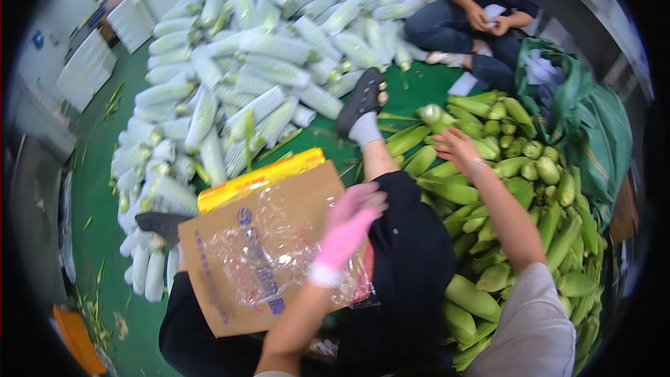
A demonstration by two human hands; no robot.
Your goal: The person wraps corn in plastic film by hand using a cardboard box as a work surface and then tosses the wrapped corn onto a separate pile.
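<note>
My left hand (353, 222), in a pink glove, is over the right edge of a brown cardboard sheet (209, 283) lying across my lap. Crumpled clear plastic film (282, 259) lies on the sheet, and a yellow box (261, 179) sits along its far edge. I cannot tell whether the glove grips any film. My right hand (456, 149) is bare, its fingers apart with nothing between them, over a pile of green corn ears in husk (450, 190). A big heap of corn ears in white foam net sleeves (277, 55) lies beyond the box.
At the upper right a person (484, 15) sits cross-legged, holding something white. A green sack (596, 125) stands beside the corn pile, with white material in its mouth. White foam boards (86, 70) stand at the left. Husk scraps (97, 314) lie on the green floor (99, 157).
</note>
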